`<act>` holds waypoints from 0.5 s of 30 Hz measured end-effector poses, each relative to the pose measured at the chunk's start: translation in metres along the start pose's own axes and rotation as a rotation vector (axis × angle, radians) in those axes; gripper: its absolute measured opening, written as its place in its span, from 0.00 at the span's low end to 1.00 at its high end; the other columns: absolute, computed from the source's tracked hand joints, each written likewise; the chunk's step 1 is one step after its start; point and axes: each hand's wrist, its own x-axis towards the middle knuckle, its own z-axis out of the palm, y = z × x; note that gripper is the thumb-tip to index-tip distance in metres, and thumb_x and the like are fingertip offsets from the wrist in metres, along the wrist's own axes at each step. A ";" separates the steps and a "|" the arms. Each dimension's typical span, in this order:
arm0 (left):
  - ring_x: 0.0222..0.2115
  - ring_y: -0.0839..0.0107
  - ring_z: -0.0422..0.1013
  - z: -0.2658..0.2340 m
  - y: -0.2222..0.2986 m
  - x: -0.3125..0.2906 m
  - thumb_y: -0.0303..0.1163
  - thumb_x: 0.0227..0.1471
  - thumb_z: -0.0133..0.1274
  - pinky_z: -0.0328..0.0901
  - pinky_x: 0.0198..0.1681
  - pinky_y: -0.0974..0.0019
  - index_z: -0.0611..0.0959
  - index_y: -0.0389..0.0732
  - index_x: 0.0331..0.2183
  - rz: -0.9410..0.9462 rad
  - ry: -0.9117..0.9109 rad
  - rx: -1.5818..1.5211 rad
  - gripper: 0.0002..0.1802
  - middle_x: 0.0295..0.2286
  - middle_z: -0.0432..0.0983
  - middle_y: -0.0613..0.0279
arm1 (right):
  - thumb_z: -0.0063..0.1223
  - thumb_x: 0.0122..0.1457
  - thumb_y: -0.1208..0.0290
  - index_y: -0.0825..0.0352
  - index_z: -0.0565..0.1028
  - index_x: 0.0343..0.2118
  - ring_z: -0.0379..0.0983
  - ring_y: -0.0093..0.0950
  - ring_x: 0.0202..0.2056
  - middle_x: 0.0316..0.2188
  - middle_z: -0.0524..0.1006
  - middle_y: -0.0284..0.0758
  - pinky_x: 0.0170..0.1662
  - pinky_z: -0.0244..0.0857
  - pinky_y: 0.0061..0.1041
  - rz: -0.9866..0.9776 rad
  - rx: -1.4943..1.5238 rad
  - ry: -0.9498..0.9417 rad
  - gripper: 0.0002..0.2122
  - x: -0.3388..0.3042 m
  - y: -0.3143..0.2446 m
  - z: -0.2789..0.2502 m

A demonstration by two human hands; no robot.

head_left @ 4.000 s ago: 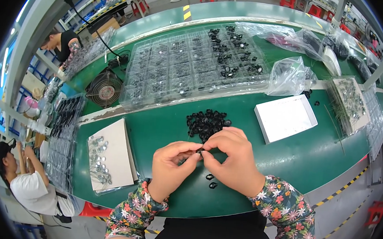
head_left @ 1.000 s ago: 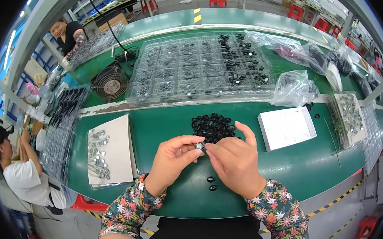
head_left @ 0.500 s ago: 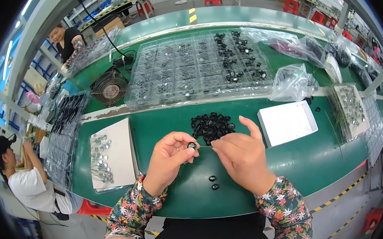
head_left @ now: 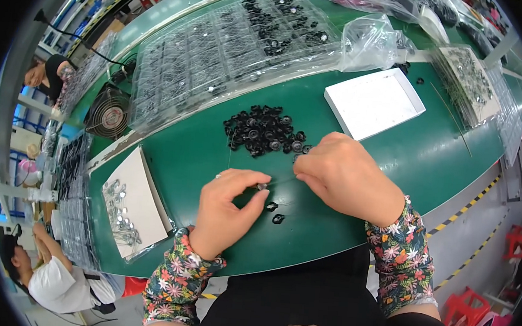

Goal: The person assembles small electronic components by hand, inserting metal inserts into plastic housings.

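Note:
A small dark round part (head_left: 263,187) is pinched between thumb and forefinger of my left hand (head_left: 226,212). My right hand (head_left: 350,180) is closed, its fingertips gripping a thin wire (head_left: 283,179) that runs across from the part at my left fingers. Just beyond both hands lies a heap of small black round plastic parts (head_left: 257,129). Two loose black parts (head_left: 277,219) rest on the green table close to my left thumb. My palms hide the far ends of the wire.
A white shallow box (head_left: 375,104) sits at the right. Light boards with small wire-legged parts lie at left (head_left: 149,206) and far right (head_left: 469,87). Clear compartment trays (head_left: 190,55) and a fan (head_left: 108,115) stand behind. Two people (head_left: 53,282) work at the left.
My view has turned and shifted, so the table appears tilted. My right hand has drawn its fingers in and is turned more knuckles-up; my left still pinches the dark part.

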 end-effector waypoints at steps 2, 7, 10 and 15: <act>0.29 0.60 0.73 0.002 0.000 0.000 0.22 0.42 0.60 0.67 0.37 0.62 0.83 0.38 0.32 0.096 -0.057 0.152 0.10 0.31 0.79 0.58 | 0.53 0.48 0.76 0.65 0.73 0.18 0.70 0.35 0.24 0.17 0.71 0.37 0.35 0.63 0.32 0.006 -0.044 0.015 0.05 -0.009 -0.001 0.003; 0.34 0.64 0.71 0.004 0.003 -0.004 0.26 0.42 0.62 0.63 0.39 0.60 0.84 0.43 0.31 0.150 -0.148 0.326 0.09 0.30 0.75 0.65 | 0.59 0.45 0.77 0.65 0.75 0.23 0.69 0.34 0.30 0.24 0.72 0.33 0.38 0.63 0.32 0.067 -0.127 -0.065 0.03 -0.027 -0.006 0.008; 0.35 0.65 0.70 0.003 0.004 -0.005 0.28 0.43 0.62 0.60 0.41 0.60 0.84 0.44 0.32 0.130 -0.188 0.366 0.09 0.30 0.75 0.66 | 0.60 0.45 0.77 0.65 0.76 0.23 0.69 0.33 0.30 0.23 0.71 0.32 0.38 0.62 0.32 0.098 -0.139 -0.080 0.03 -0.035 -0.007 0.012; 0.35 0.66 0.70 0.002 0.004 -0.004 0.28 0.44 0.62 0.58 0.42 0.59 0.84 0.44 0.32 0.098 -0.216 0.366 0.09 0.30 0.75 0.67 | 0.61 0.44 0.76 0.66 0.76 0.25 0.69 0.33 0.30 0.24 0.70 0.33 0.38 0.62 0.32 0.108 -0.149 -0.060 0.05 -0.038 -0.010 0.016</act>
